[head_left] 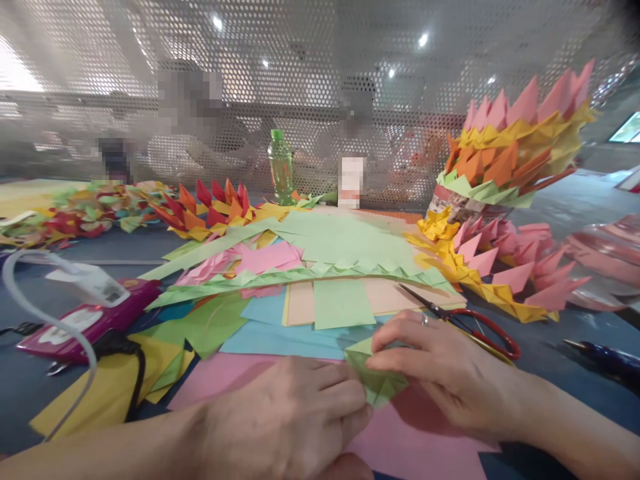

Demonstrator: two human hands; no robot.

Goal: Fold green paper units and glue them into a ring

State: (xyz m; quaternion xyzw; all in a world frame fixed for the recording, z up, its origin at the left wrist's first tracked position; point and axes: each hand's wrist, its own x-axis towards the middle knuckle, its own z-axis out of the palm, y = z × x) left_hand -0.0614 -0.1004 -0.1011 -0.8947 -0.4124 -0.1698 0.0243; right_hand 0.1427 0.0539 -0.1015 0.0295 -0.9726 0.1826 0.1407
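Note:
A small piece of folded light-green paper (383, 387) lies between my two hands, above a pink sheet (415, 440). My left hand (295, 417) is closed on its left edge, with the thumb mostly hidden below. From the right, my right hand (440, 377) pinches the upper right part of the paper between thumb and fingers; a ring shows on one finger. Just beyond that hand lie red-handled scissors (483, 330) with the blades pointing away to the left. A light-green square (344, 303) rests on peach and blue sheets further off.
A folded green paper strip (300, 275) runs across the middle. Pink and yellow folded points (500, 267) and a tiered paper piece (510, 160) stand right, near a pen (605, 360). Left are a magenta power strip (90, 327) and cable. A green bottle (281, 170) stands behind.

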